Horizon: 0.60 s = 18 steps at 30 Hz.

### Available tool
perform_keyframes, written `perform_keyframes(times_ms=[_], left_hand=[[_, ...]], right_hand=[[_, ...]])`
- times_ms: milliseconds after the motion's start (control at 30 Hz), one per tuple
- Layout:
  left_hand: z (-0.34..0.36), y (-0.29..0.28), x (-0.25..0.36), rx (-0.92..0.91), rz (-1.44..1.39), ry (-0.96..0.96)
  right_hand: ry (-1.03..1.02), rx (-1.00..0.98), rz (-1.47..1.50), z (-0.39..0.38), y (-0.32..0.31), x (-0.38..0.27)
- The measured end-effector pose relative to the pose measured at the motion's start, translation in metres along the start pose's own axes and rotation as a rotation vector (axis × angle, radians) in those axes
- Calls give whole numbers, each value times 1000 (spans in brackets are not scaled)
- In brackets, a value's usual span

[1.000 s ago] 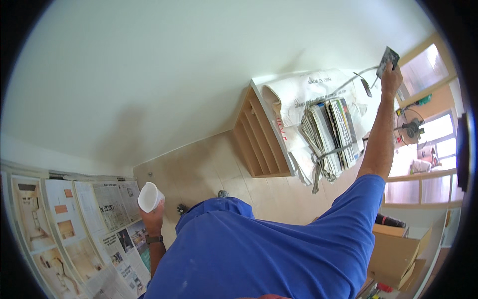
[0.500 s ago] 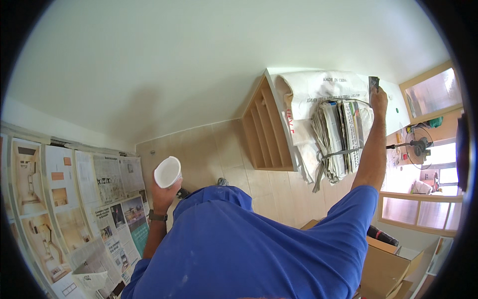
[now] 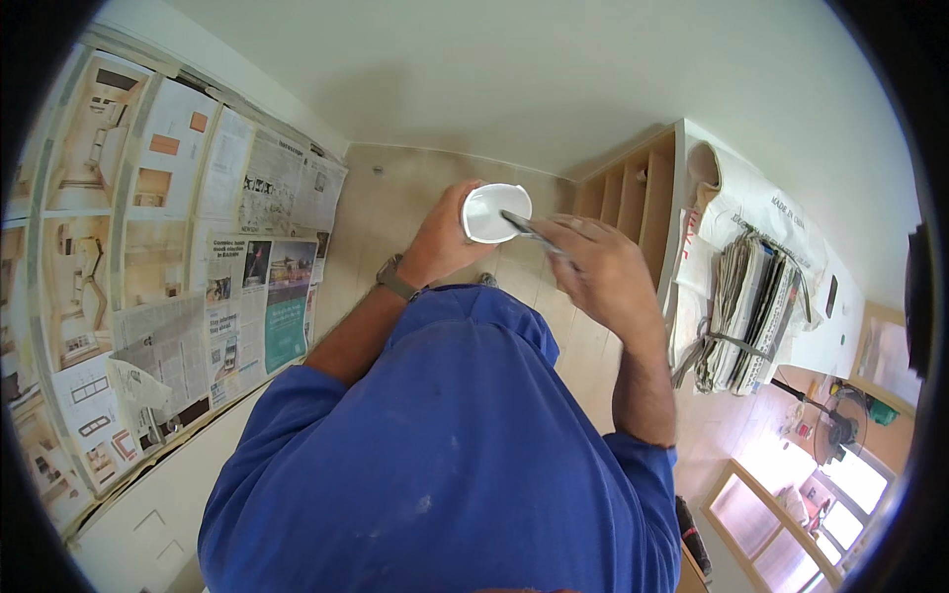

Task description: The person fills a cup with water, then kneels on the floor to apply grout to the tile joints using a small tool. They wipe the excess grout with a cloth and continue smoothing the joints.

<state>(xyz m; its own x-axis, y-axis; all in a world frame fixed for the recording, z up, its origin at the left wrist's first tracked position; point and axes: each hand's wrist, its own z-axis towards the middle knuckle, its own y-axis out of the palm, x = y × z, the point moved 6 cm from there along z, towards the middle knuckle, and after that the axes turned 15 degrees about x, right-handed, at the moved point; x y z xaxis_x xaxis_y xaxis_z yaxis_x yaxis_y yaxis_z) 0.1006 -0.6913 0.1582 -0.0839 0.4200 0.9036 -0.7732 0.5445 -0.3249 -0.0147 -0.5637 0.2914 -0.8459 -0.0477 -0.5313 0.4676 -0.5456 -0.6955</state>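
Note:
My left hand [image 3: 445, 232] is wrapped round a white cup [image 3: 474, 229], its mouth tilted up towards me and its inside pale. In my right hand [image 3: 608, 272] is a thin, dark-tipped tool [image 3: 521, 223], seen nearly edge-on, that looks like a putty knife. Its tip reaches over the rim into the cup's mouth. The fingers of my right hand are closed on it and slightly blurred, hiding its handle.
A pale wall rises ahead. To the right, a wooden-sided shelf unit [image 3: 633, 193] carries a tied bundle of newspapers [image 3: 746, 311], a white printed sack [image 3: 761, 208] and a dark oblong thing [image 3: 831, 292]. Taped newspaper sheets [image 3: 247, 267] cover a surface at left. A fan [image 3: 840, 427] stands far right.
My right hand has come from the shelf unit's top to the cup, bringing the tool to its mouth. My left hand has raised the cup to the middle. The view has turned.

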Motion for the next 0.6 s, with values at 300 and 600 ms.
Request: perform_keyframes(times_ms=[300,600], left_hand=[[-17,20,-7,-36,-150,6],[-22,2,-18,23,-161,-103]], right_hand=[[-200,-672,-579,-2,62,-11],[-57,-692,-338,15,49,-13]])
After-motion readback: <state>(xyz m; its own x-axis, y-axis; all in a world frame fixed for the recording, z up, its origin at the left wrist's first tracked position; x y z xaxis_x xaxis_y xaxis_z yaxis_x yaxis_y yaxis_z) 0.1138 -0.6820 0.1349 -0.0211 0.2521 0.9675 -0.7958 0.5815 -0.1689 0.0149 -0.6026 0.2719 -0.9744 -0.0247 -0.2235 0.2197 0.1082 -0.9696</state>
